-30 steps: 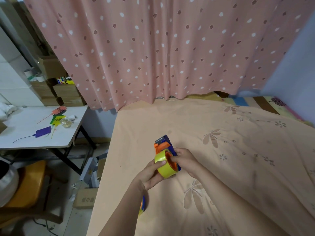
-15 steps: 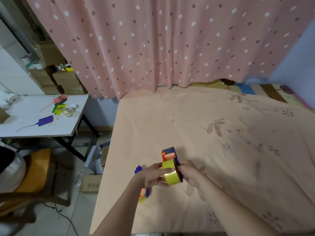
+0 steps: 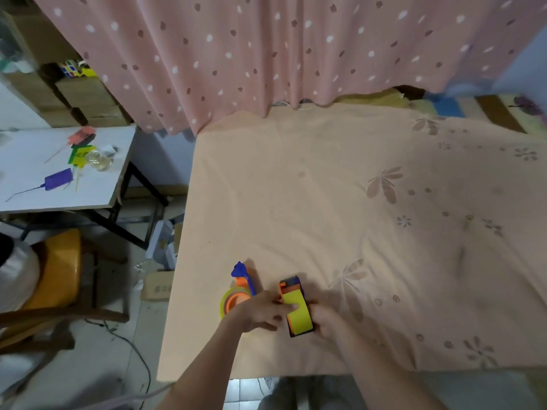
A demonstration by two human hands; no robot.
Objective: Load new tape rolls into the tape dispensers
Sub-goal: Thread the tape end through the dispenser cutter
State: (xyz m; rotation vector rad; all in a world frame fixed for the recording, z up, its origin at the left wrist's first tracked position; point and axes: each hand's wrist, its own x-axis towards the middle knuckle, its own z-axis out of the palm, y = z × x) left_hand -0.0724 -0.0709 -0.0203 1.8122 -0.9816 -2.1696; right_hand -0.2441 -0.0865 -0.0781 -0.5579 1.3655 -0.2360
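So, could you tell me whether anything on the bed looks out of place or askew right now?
Nothing stands out. Both hands, left and right, hold the dispenser with the yellow tape roll on the peach sheet. A second loaded dispenser lies on its side just left of them, close to the bed's edge but fully supported.

Dim, even indoor light with a warm cast, soft shadows right of the dispenser (image 3: 293, 303) and both hands, no glare; whole frame slightly soft, motion smear and wide-angle bending worst at far right and near edges.
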